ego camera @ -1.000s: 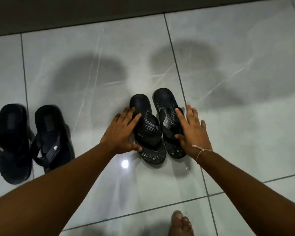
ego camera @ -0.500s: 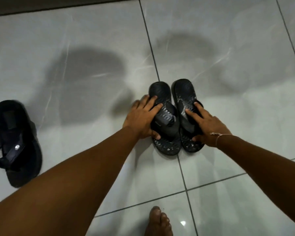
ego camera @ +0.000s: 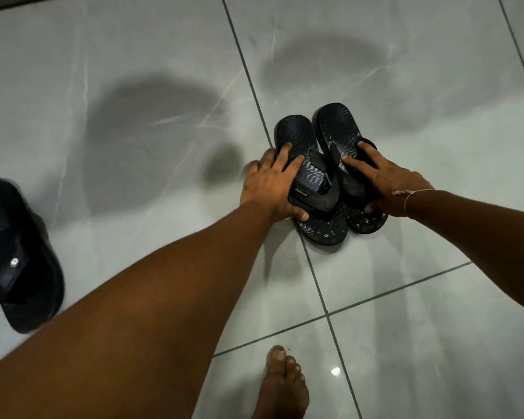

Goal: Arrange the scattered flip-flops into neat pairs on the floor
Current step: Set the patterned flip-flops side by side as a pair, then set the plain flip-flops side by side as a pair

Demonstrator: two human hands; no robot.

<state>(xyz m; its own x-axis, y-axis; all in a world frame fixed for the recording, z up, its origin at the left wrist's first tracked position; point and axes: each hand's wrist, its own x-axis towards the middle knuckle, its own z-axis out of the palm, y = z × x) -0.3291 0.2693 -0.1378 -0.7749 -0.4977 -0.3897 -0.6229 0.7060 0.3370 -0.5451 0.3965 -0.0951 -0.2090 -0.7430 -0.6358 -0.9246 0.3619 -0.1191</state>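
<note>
Two black flip-flops with wavy tread lie side by side on the grey tiled floor. My left hand grips the left flip-flop at its strap, fingers over the top and thumb under the near side. My right hand grips the right flip-flop the same way, fingers on the strap and footbed. The two soles touch along their inner edges. A larger black sandal with a metal stud lies at the far left, partly cut off by the frame edge.
A bare foot stands on the tile at the bottom centre, near a grout line. Dark shadows fall on the floor beyond the flip-flops. A dark wall base runs along the top left corner.
The view has shifted left and down, so the pair sits further right. Both hands have closed more firmly on the straps. Only one of the left sandals remains in view.
</note>
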